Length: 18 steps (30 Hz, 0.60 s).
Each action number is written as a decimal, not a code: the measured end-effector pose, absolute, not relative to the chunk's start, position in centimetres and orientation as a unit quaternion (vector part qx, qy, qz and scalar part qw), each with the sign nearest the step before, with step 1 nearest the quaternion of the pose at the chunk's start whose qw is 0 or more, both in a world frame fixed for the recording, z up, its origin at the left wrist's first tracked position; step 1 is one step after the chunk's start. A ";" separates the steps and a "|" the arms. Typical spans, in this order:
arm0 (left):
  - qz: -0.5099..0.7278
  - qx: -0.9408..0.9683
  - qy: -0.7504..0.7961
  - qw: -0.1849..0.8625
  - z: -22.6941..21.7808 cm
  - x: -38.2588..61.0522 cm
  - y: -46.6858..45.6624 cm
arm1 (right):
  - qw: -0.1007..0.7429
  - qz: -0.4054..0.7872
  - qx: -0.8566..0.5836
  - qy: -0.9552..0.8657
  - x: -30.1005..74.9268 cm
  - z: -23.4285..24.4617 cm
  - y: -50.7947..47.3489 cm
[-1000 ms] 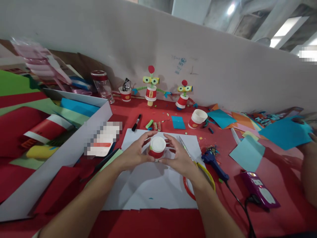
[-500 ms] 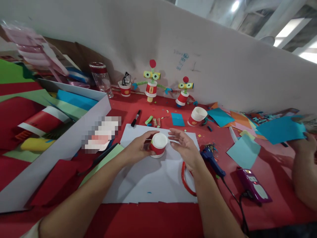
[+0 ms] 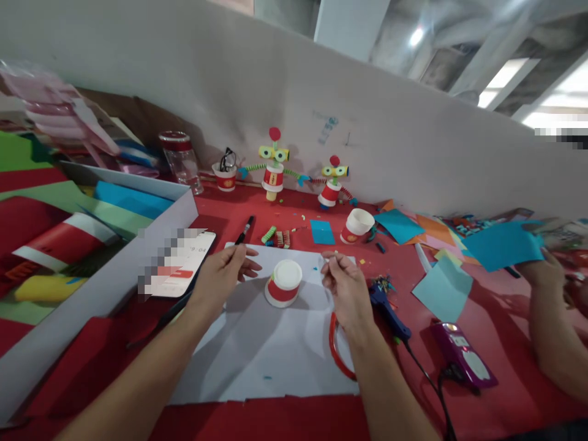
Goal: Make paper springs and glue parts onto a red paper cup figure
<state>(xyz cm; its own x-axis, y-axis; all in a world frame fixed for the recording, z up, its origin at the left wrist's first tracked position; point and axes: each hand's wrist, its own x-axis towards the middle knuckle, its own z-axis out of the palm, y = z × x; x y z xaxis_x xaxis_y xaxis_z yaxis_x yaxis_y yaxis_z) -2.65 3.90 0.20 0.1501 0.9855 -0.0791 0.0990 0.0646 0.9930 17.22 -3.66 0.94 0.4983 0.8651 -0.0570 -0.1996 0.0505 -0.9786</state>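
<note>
An upside-down red and white paper cup [image 3: 283, 285] stands on a white sheet [image 3: 271, 343], with neither hand touching it. To its left is my left hand [image 3: 223, 272], fingers partly stretched and apart, with nothing visible in it. My right hand [image 3: 348, 286] hovers to the cup's right. Its thumb and fingertips are drawn together, and whatever may be between them is too small to make out. Under my right wrist lies a red ring-shaped handle [image 3: 337, 349], partly covered.
Two paper-cup robot figures [image 3: 274, 177] stand by the wall. Stacked cups [image 3: 357, 225], a black marker [image 3: 245, 229] and folded paper strips [image 3: 278, 237] lie ahead. At right are a glue gun [image 3: 390, 313], its purple power unit [image 3: 463, 355] and another person's hand [image 3: 544, 269] holding blue paper. A phone [image 3: 188, 269] and box [image 3: 169, 239] are left.
My left hand has let go of the cup and moved left, away from it. My right hand's fingers have curled in. The cup stays on the sheet; the view has shifted slightly.
</note>
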 end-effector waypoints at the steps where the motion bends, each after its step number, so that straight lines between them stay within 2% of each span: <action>1: 0.424 0.543 0.494 0.530 0.3 -2.5 3.8 | 0.649 0.405 -0.568 -0.303 17.0 0.8 -3.7; 4: 0.428 0.573 0.466 0.522 0.5 -2.1 3.2 | 0.626 0.375 -0.595 -0.337 16.3 0.3 -3.7; 7: 0.380 0.637 0.422 0.520 0.1 -1.5 2.5 | 0.609 0.345 -0.614 -0.365 15.6 -0.2 -3.7; 12: 0.316 0.686 0.375 0.538 -1.6 -0.4 1.7 | 0.544 0.359 -0.621 -0.436 14.8 -0.6 -3.9; 15: 0.314 0.699 0.362 0.530 -1.8 -0.3 1.6 | 0.538 0.328 -0.626 -0.458 14.8 -0.7 -4.0; 18: 0.318 0.669 0.358 0.568 -1.4 -0.5 1.6 | 0.549 0.310 -0.641 -0.437 15.1 -0.6 -3.9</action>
